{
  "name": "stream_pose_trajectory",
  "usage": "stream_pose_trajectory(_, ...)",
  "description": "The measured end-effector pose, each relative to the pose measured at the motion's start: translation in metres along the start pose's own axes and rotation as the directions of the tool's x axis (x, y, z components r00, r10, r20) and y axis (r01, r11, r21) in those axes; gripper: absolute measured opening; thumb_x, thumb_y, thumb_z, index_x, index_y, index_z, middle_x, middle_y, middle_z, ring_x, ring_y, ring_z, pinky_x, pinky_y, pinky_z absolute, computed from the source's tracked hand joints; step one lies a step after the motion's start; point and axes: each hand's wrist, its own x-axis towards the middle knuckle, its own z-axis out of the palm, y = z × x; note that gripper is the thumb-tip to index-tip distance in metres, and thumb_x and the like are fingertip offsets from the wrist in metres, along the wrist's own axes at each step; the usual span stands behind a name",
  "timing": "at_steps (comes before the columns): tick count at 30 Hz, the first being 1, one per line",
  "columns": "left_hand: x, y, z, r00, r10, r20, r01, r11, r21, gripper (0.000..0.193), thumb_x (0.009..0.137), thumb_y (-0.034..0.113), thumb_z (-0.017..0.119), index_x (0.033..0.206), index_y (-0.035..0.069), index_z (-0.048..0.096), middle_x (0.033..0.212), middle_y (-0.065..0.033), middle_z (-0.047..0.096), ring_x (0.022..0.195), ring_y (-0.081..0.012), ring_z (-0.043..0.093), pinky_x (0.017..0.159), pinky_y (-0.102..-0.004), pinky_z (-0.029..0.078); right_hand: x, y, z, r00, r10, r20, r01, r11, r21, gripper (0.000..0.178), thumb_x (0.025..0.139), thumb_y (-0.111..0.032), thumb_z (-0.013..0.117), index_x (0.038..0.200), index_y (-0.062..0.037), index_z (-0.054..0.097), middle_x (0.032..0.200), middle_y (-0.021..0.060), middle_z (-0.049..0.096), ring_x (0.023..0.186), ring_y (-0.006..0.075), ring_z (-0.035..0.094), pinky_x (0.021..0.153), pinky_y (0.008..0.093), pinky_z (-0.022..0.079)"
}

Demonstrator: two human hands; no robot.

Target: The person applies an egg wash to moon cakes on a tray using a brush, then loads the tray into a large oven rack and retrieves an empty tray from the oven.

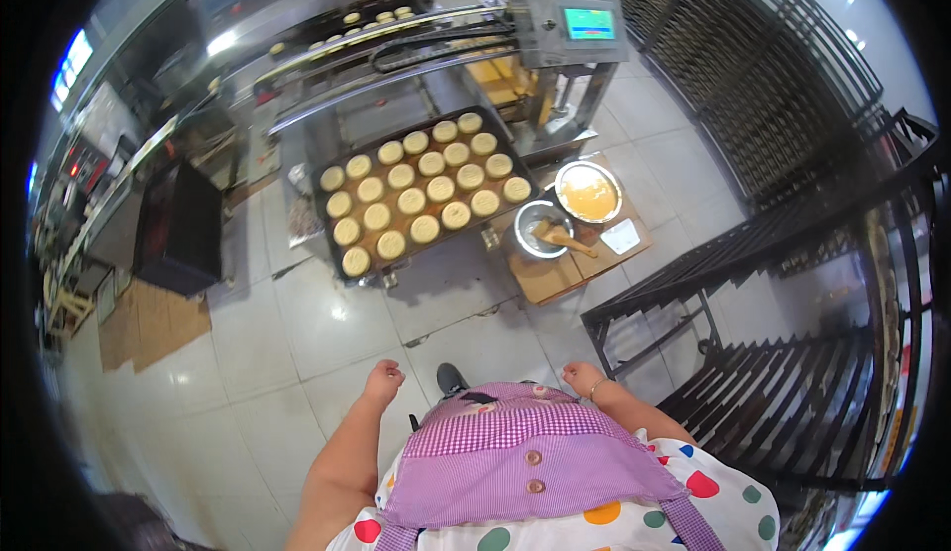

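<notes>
My left hand [384, 381] hangs over the tiled floor with its fingers loosely curled, and nothing shows in it. On the other side of my purple checked apron [535, 457], my right hand [582, 378] is curled in the same way, with a bracelet on the wrist. Neither hand touches anything. Ahead of me a dark baking tray [466, 237] rests on the machine, bearing rows of round, pale yellow pastries [424, 228]. Right of it, on a cardboard-topped stand [555, 279], are a bowl of yellow liquid [589, 193] and a metal bowl [535, 216] with a wooden-handled brush [567, 241].
A conveyor [337, 46] carries more pastries behind the tray. The machine's control screen [589, 24] is lit green. Dark tray racks [733, 66] stand at the far right, and another black rack [783, 393] is close on my right. A black box-shaped unit [183, 224] stands left.
</notes>
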Motion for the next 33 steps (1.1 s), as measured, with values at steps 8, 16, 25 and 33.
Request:
stream_pose_trajectory(8, 0.120, 0.179, 0.027, 0.984, -0.103, 0.144, 0.139, 0.954, -0.266, 0.030, 0.083, 0.011, 0.060, 0.111, 0.005, 0.050, 0.094, -0.0061, 0.057, 0.082, -0.0167, 0.058, 0.064, -0.0304, 0.047, 0.096, -0.016, -0.058, 0.925, 0.070, -0.373, -0.024, 0.992, 0.127, 0.038, 0.078, -0.023, 0.061, 0.109, -0.0010, 0.061, 0.102, 0.0196, 0.064, 0.093, 0.0309, 0.062, 0.084, 0.0349, 0.048)
stream_pose_trajectory(16, 0.162, 0.224, 0.041, 0.927, -0.341, 0.154, 0.352, 0.658, -0.665, 0.038, 0.086, 0.013, 0.055, 0.120, 0.005, 0.041, 0.106, -0.0080, 0.050, 0.092, -0.0238, 0.055, 0.071, -0.0352, 0.048, 0.230, -0.013, -0.140, 0.803, 0.298, -0.516, -0.109, 0.925, 0.364, 0.060, 0.073, -0.017, 0.068, 0.125, 0.0051, 0.047, 0.119, 0.0229, 0.055, 0.111, 0.0311, 0.054, 0.093, 0.0327, 0.042)
stream_pose_trajectory(25, 0.217, 0.198, 0.064, 0.867, -0.490, 0.091, 0.226, 0.224, -0.948, 0.031, 0.090, 0.011, 0.050, 0.116, -0.001, 0.037, 0.110, -0.0137, 0.043, 0.093, -0.0276, 0.053, 0.075, -0.0403, 0.050, 0.281, -0.013, -0.160, 0.849, 0.526, 0.041, -0.251, 0.334, 0.908, 0.043, 0.080, -0.011, 0.064, 0.117, 0.0040, 0.051, 0.087, 0.0081, 0.057, 0.065, 0.0138, 0.054, 0.054, 0.0280, 0.044)
stream_pose_trajectory(33, 0.238, 0.204, 0.082, 0.759, -0.639, -0.128, 0.028, 0.228, -0.973, 0.022, 0.087, 0.001, 0.048, 0.107, -0.001, 0.040, 0.096, -0.0159, 0.051, 0.074, -0.0267, 0.058, 0.067, -0.0374, 0.054, 0.297, -0.085, -0.199, 0.831, 0.253, -0.495, 0.275, 0.588, 0.761, 0.020, 0.079, -0.003, 0.065, 0.098, 0.0020, 0.062, 0.083, 0.0044, 0.057, 0.074, 0.0137, 0.057, 0.068, 0.0237, 0.047)
